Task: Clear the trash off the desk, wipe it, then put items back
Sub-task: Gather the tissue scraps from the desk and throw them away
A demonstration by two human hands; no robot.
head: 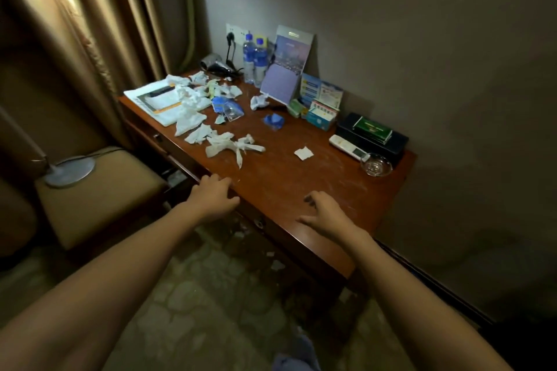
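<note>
While strewn across the far-left half of the desk (pixel 301 187), crumpled tissues (pixel 232 146) lie well beyond both hands, mixed with torn blue wrappers (pixel 224 105) and a blue scrap (pixel 273 121). Nearer the right side, 1 small white paper piece (pixel 303 153), apart from the rest. Left hand (pixel 212 197) at the near desk edge, fingers loosely bent over the rim, gripping nothing. Right hand (pixel 324 214) just above the near desk surface, fingers spread and slightly curled, empty; contact with the wood unclear. Farther back on the left, an open booklet (pixel 156 99) under some tissues. Against the wall: 2 water bottles (pixel 254 62), a hair dryer (pixel 215 65), a standing brochure (pixel 286 66), small boxes (pixel 321 117). At the right end, a black tray (pixel 372 135), a white remote (pixel 348 146) and a glass ashtray (pixel 376 164). Left of the desk, a cushioned stool (pixel 99 199) bearing a lamp base (pixel 70 171).
</note>
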